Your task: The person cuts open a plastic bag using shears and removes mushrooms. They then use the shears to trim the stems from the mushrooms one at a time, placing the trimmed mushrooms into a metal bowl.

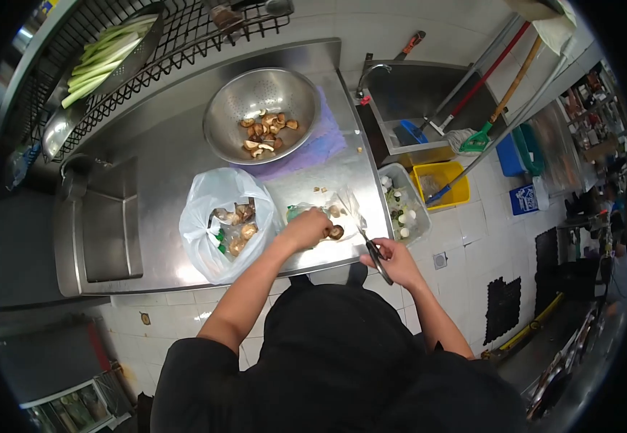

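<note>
My left hand (308, 229) is closed at the fingertips on a brown mushroom (336, 232), low over the steel counter near its front edge. My right hand (397, 264) grips the black handles of a pair of scissors (375, 254), whose blades point away from me and to the left. Small mushroom pieces (334, 211) and a clear plastic bag (349, 204) lie just beyond my hands. Left of my left hand stands an open white plastic bag (209, 191) with more mushrooms (243, 234) inside. Behind it, a perforated steel colander (221, 128) holds cut mushrooms (261, 134).
Purple sheeting (328, 141) lies under the colander. A sink basin (111, 227) is at the left. Right of the counter stand a grey bin (420, 225) with scraps and a yellow bucket (452, 174). Long-handled tools lean over another sink (429, 90). Green stalks (108, 58) rest on the rack.
</note>
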Demonstrator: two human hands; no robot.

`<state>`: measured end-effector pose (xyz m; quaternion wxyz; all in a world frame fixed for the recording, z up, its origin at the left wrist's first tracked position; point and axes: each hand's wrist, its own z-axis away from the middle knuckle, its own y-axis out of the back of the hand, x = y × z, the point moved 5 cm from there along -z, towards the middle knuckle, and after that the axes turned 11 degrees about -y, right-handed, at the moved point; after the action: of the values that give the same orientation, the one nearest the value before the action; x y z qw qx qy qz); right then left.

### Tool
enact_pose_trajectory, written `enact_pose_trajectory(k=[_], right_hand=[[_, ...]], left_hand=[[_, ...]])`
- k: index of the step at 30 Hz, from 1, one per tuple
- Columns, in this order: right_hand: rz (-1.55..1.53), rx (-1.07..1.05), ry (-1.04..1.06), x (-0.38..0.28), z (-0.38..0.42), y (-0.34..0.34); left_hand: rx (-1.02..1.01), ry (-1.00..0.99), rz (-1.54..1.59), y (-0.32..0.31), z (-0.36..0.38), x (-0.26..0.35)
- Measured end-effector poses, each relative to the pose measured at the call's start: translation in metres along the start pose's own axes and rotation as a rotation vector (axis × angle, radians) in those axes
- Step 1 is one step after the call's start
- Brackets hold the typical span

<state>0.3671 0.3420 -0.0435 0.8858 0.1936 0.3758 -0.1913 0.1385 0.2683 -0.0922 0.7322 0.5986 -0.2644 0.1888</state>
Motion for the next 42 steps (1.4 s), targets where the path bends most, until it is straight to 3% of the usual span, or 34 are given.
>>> enact_pose_trajectory(k=[2, 4, 5, 6, 8, 10, 15, 18, 21, 24, 27, 28, 30, 35, 37, 38, 40, 42], right_hand=[[0.081, 0.018, 0.123, 0.014, 0.007, 0.003], [0.200, 0.036, 0.139, 0.009, 0.021, 0.005], [0.322, 0.136, 0.278, 0.002, 0.027, 0.008], [0.440, 0.238, 0.418, -0.002, 0.032, 0.009], [0.472, 0.215, 0.429, 0.004, 0.028, 0.007], [0.626, 0.296, 0.541, -0.002, 0.027, 0.005], [0.785, 0.269, 0.591, -0.003, 0.015, -0.001], [0.822, 0.237, 0.531, -0.005, 0.012, -0.007], [0.843, 0.155, 0.423, -0.001, -0.004, -0.016], [0.792, 0.105, 0.361, 0.001, -0.004, -0.015], [0.315, -0.022, 0.174, 0.005, 0.005, -0.009], [0.323, -0.016, 0.169, 0.014, 0.007, -0.010], [-0.094, -0.138, -0.048, 0.039, 0.009, -0.012], [-0.132, -0.087, -0.068, 0.041, 0.015, -0.018], [-0.164, -0.044, -0.016, 0.035, 0.013, -0.021], [-0.164, -0.038, -0.011, 0.028, 0.014, -0.021], [-0.259, -0.205, -0.119, 0.008, 0.019, -0.027], [-0.266, -0.233, -0.070, -0.005, 0.012, -0.037]], left_hand=[[0.083, -0.055, 0.079, 0.007, 0.012, 0.006], [0.555, 0.148, 0.378, 0.031, 0.031, 0.006], [0.617, 0.248, 0.830, 0.021, 0.032, -0.001], [0.626, 0.262, 0.817, 0.024, 0.033, 0.002], [0.668, 0.462, 1.147, 0.017, 0.037, 0.003], [0.727, 0.466, 1.165, 0.012, 0.037, 0.014], [0.771, 0.542, 1.135, -0.002, 0.039, 0.015], [0.733, 0.561, 0.892, -0.001, 0.037, 0.015], [0.732, 0.583, 0.853, -0.009, 0.034, -0.002], [0.618, 0.643, 0.786, -0.012, 0.032, -0.008], [0.626, 0.657, 0.768, -0.004, 0.034, -0.012], [0.615, 0.657, 0.740, -0.002, 0.034, -0.014], [0.622, 0.596, 0.675, -0.002, 0.035, -0.014], [0.636, 0.506, 0.510, 0.000, 0.031, -0.024], [0.671, 0.528, 0.901, 0.008, 0.028, -0.014], [0.672, 0.520, 0.899, 0.016, 0.028, -0.009], [0.814, 0.421, 1.386, 0.028, 0.029, 0.001], [0.795, 0.349, 1.427, 0.044, 0.028, 0.012]])
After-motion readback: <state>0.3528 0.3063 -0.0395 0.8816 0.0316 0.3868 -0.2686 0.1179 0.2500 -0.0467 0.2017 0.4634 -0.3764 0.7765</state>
